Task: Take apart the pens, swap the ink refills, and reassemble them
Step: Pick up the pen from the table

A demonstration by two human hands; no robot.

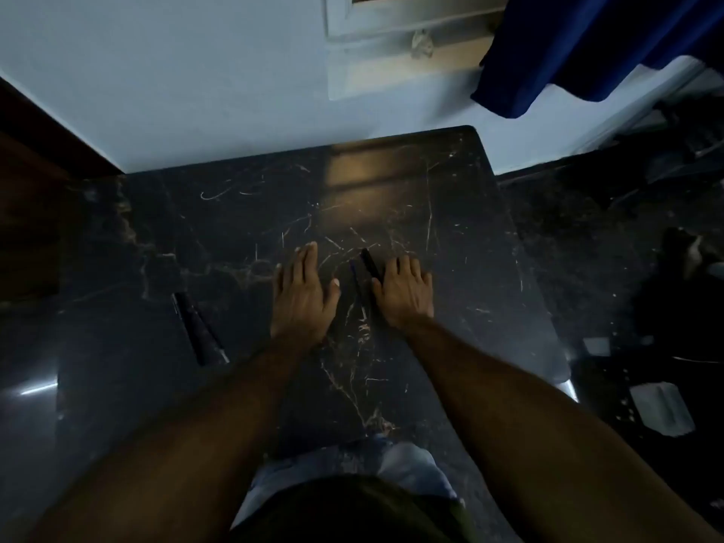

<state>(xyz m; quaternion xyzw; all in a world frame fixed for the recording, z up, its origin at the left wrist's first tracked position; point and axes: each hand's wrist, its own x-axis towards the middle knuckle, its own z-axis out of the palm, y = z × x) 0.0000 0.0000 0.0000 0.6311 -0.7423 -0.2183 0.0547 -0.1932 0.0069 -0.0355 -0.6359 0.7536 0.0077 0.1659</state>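
On the dark marble table [450,229], a black pen [370,262] lies between my hands, its near end under the fingers of my right hand [403,293]. A thin dark blue pen part [355,278] lies just left of it. My left hand [303,293] rests flat on the table with fingers spread, holding nothing. My right hand is curled over the black pen's near end; whether it grips it is unclear in the dim light. Two more dark pens [198,327] lie side by side to the left, apart from both hands.
The table's far edge meets a pale wall [196,92]. A blue curtain [580,52] hangs at the upper right. Right of the table, the dark floor holds pale scraps [662,407] and dark clutter [674,260]. A wooden panel [31,213] stands at the left.
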